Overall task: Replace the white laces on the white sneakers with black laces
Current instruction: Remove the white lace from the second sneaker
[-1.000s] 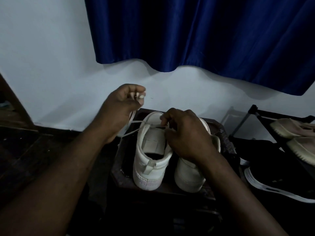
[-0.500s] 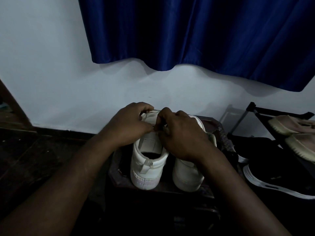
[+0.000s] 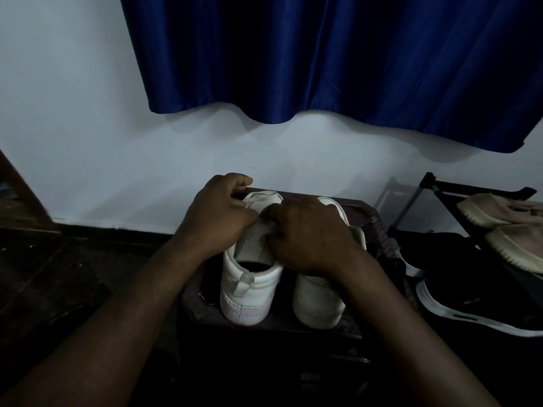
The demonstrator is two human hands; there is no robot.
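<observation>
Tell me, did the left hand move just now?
Yes: the left hand came down and rightward onto the left white sneaker, beside the right hand.

White sneakers, blue curtain

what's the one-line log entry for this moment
left hand: grips left sneaker front | right hand: pinches its tongue | lace: hidden

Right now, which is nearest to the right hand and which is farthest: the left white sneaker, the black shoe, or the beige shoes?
1. Left white sneaker: the right hand grips its tongue.
2. Black shoe: low down, to the right.
3. Beige shoes: on the rack, far right.
</observation>
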